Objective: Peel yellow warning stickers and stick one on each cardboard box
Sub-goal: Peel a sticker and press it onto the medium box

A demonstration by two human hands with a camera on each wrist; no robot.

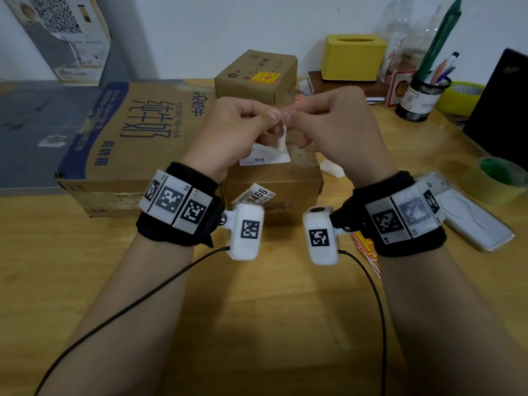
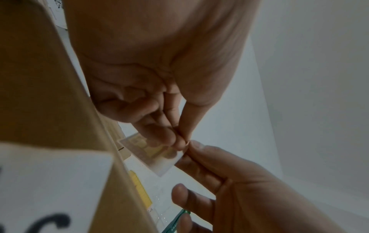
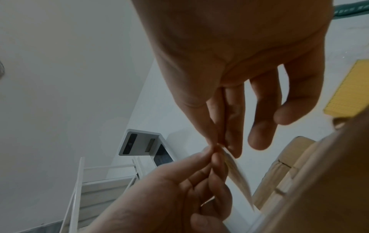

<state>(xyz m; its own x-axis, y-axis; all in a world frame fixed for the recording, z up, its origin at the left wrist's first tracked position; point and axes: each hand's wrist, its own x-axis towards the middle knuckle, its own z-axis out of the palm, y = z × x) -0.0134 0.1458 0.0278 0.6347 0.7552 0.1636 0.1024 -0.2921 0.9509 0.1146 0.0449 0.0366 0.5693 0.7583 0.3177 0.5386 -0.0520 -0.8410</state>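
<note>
Yellow already marks the back box [image 1: 255, 76], while the big box [image 1: 134, 138] and near box [image 1: 274, 178] seem bare, and the left hand [image 1: 228, 132] and right hand [image 1: 337, 130] pinch a half-peeled sticker [image 2: 157, 155] above the desk [image 1: 257, 310].

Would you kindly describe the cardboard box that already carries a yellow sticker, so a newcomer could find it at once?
Start at the large flat cardboard carton with blue print on the wooden table's left side. Just right of its far end, beyond the hands, sits a small brown cardboard box, left of the yellow tissue box. It alone shows a yellow warning sticker with red print on top.
</note>
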